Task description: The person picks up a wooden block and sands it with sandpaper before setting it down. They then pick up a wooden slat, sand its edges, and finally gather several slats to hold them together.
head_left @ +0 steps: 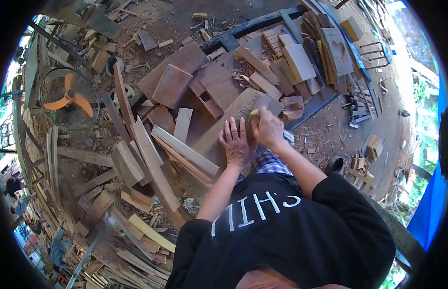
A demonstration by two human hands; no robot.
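Observation:
Before my body lies a thick wooden board (212,139) on a cluttered work surface. My left hand (237,144) rests on the board's near part, fingers spread and palm down. Just right of it, my right hand (269,129) is closed around a small yellowish-brown object (254,113) that is partly hidden by the fingers. A greyish flat area (265,102) at the board's end lies just beyond the right hand and looks blurred.
An orange-bladed fan (68,98) stands at the left. Long planks (149,154) lie left of my hands. Stacked wood blocks (299,62) and a heart-marked board (337,52) are at the upper right. Wood offcuts (137,198) cover the lower left.

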